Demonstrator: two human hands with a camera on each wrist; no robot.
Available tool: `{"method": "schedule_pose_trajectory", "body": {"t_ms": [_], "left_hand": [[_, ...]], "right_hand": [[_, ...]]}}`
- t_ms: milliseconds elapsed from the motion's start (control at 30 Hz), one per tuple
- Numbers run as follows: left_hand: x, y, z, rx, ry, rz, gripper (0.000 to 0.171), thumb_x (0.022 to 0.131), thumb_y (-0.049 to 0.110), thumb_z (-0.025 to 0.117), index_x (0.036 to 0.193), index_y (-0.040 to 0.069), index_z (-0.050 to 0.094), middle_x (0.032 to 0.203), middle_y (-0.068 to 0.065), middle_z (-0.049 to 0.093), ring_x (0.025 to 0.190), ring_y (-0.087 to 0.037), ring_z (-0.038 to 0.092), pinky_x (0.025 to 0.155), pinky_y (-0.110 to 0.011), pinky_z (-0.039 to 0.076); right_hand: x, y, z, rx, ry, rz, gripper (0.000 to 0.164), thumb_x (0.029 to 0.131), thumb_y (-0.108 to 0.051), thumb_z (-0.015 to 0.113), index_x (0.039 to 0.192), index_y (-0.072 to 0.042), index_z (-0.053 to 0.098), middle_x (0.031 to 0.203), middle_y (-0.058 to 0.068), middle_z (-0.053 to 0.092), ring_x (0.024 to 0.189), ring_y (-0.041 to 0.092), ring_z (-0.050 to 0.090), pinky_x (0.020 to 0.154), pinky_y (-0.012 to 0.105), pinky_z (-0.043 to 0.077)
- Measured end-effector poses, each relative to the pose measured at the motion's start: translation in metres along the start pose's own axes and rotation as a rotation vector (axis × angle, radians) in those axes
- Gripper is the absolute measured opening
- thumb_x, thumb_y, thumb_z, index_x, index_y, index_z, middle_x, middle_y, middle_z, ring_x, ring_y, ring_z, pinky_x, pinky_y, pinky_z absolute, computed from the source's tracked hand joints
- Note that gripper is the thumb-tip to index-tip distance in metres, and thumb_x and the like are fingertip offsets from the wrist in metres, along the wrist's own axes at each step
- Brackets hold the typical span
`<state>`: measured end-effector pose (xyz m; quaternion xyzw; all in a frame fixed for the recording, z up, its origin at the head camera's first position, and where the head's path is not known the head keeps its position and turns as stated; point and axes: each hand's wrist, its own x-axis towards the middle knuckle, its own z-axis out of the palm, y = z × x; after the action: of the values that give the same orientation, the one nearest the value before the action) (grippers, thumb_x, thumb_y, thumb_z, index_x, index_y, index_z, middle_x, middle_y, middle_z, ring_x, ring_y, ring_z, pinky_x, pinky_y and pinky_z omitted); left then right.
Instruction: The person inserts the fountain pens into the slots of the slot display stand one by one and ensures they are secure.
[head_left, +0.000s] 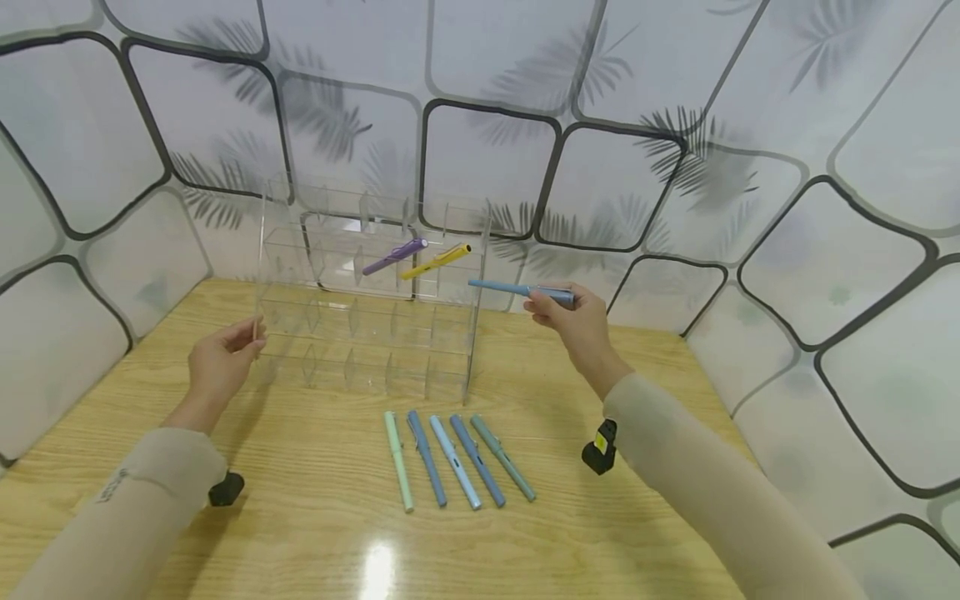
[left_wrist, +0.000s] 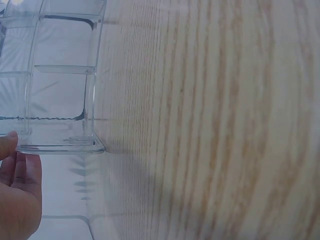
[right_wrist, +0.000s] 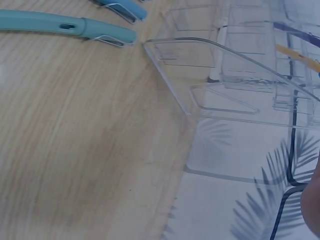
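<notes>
A clear acrylic rack (head_left: 367,321) with tiers of small compartments stands on the wooden table. My left hand (head_left: 225,354) pinches its left side panel between thumb and fingers; the left wrist view shows the thumb and fingers on either side of the panel edge (left_wrist: 60,149). My right hand (head_left: 573,321) holds a blue pen (head_left: 517,289) near the rack's right side, its slim end pointing left toward the rack. A purple pen (head_left: 395,257) and a yellow pen (head_left: 437,262) lie slanted in an upper tier. In the right wrist view only a bit of the hand shows, at the right edge.
In front of the rack several pens lie side by side: a light green pen (head_left: 399,462), blue ones, and a dark green pen (head_left: 504,458) at the right. A patterned curtain (head_left: 495,158) hangs close behind the rack and along both sides.
</notes>
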<state>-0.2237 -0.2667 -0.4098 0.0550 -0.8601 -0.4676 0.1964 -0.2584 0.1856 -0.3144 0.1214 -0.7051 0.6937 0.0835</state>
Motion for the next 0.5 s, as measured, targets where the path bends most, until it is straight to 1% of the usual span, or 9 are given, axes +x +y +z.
{"method": "schedule_pose_trajectory", "body": {"t_ms": [133, 300, 400, 500], "left_hand": [[0.000, 0.001, 0.000, 0.007, 0.004, -0.002, 0.038, 0.095, 0.009, 0.060, 0.131, -0.004, 0.054, 0.120, -0.024, 0.059, 0.086, 0.011, 0.051, 0.067, -0.005, 0.046], [0.001, 0.002, 0.000, 0.012, 0.005, -0.010, 0.039, 0.095, 0.009, 0.060, 0.131, -0.003, 0.054, 0.121, -0.023, 0.059, 0.090, 0.005, 0.055, 0.068, -0.005, 0.046], [0.001, 0.002, 0.000, 0.015, 0.001, -0.021, 0.039, 0.095, 0.010, 0.060, 0.132, -0.002, 0.054, 0.121, -0.023, 0.059, 0.094, -0.001, 0.058, 0.068, -0.005, 0.046], [0.001, 0.002, 0.000, 0.019, -0.001, -0.030, 0.039, 0.095, 0.010, 0.060, 0.131, -0.002, 0.054, 0.122, -0.023, 0.059, 0.097, -0.005, 0.059, 0.068, -0.005, 0.046]], "right_hand": [[0.009, -0.007, 0.005, -0.033, 0.042, -0.018, 0.032, 0.084, -0.021, 0.074, 0.106, 0.001, 0.064, 0.094, 0.010, 0.071, 0.087, 0.018, 0.068, 0.081, 0.030, 0.054], [0.020, -0.016, 0.012, -0.070, 0.081, 0.001, 0.033, 0.083, -0.023, 0.075, 0.105, -0.001, 0.065, 0.093, 0.011, 0.071, 0.086, 0.017, 0.068, 0.080, 0.029, 0.054], [0.027, -0.020, 0.019, -0.101, 0.081, 0.016, 0.032, 0.084, -0.022, 0.074, 0.106, -0.001, 0.066, 0.093, 0.011, 0.071, 0.086, 0.017, 0.068, 0.079, 0.028, 0.054], [0.034, -0.024, 0.026, -0.157, 0.081, 0.026, 0.032, 0.084, -0.025, 0.073, 0.105, -0.002, 0.066, 0.094, 0.011, 0.070, 0.087, 0.018, 0.068, 0.079, 0.027, 0.054]]}}
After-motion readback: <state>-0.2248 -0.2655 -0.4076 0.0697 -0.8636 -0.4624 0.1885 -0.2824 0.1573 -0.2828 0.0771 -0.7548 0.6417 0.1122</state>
